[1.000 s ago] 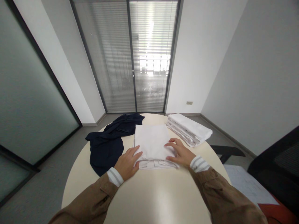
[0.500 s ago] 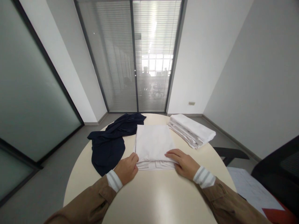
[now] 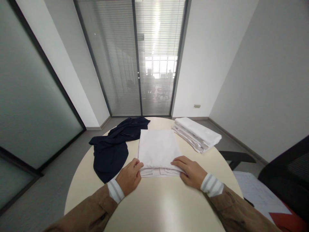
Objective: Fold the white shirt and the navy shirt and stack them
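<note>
"what's changed?"
"loosely spread a second ago, left grip [image 3: 129,175] and right grip [image 3: 192,172] now pinch the folded white cloth [image 3: 158,146]."
"where?"
"mid-table [image 3: 159,199], its near edge held at both sides."

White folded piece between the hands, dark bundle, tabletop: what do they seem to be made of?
White folded piece: cloth, perhaps cotton or a blend; matte, with soft layered edges and faint wrinkles.
Dark bundle: also cloth, mostly matte, lying in loose folds; fibre unclear.
Tabletop: likely laminate or coated board; smooth, cream, satin finish, judging by the blurred light reflection.
</note>
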{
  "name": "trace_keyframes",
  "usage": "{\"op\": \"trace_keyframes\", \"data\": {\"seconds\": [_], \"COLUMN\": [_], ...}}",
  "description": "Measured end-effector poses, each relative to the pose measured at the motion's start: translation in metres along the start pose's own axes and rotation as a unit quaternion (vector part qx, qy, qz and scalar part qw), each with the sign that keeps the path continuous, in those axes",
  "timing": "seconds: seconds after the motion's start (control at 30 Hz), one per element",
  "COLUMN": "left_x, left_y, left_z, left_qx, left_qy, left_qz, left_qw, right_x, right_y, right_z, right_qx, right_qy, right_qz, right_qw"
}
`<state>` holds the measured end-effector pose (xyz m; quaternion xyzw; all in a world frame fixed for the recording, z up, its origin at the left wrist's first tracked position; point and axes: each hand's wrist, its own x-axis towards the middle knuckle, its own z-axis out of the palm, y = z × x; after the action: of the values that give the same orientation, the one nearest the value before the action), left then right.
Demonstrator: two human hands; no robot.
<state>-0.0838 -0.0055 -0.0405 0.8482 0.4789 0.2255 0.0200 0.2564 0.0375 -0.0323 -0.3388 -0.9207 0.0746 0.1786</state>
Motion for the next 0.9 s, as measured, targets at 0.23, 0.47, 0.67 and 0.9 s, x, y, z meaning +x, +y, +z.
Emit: {"op": "trace_keyframes", "data": {"seconds": [0.23, 0.47, 0.67, 0.9], "left_x": [0.001, 0.005, 0.012, 0.022], "left_y": [-0.003, 0.006, 0.014, 0.026], "left_z": [0.002, -0.007, -0.001, 0.008], "left_qx": [-0.004, 0.055, 0.063, 0.073], "left_qy": [0.006, 0.037, 0.015, 0.039], "left_qz": [0.005, 0.098, 0.130, 0.138], "left_qw": [1.000, 0.993, 0.989, 0.987], "right_x": [0.002, 0.012, 0.025, 0.030], "right_y": [0.000, -0.018, -0.037, -0.046], "right_z": [-0.003, -0.006, 0.009, 0.015], "right_qx": [-0.018, -0.087, -0.092, -0.158], "right_qy": [0.041, 0.050, 0.057, 0.053], "right_qz": [-0.002, -0.104, -0.070, -0.073], "right_qw": [0.999, 0.990, 0.992, 0.983]}}
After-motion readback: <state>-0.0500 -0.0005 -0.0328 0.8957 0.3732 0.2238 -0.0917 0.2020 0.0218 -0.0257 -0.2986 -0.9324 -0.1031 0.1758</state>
